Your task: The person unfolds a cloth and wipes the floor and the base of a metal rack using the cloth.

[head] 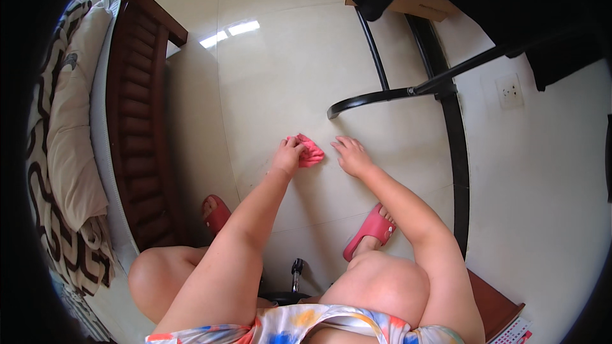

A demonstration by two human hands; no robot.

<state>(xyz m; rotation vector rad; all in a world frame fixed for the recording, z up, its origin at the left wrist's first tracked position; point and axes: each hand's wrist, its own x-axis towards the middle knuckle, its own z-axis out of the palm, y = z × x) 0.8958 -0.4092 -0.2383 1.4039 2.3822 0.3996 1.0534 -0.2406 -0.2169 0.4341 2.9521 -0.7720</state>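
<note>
A crumpled pink cloth [311, 154] lies against the pale tiled floor [277, 91]. My left hand [289, 155] grips its left side, with fingers bent over the fabric. To the right of the cloth is my right hand [353, 155], apart from it, fingers spread and holding nothing. It is low over the floor; whether the fingertips touch the tiles I cannot tell. Small dark specks [258, 182] show on the floor to the left of my left wrist.
A wooden bed frame [138, 119] with bedding [76, 114] runs along the left. Black metal legs [363, 100] stand ahead to the right, near a cardboard box [420, 2] and a wall socket [509, 91]. My feet wear pink slippers [370, 231]; a chair caster [297, 267] sits between my legs.
</note>
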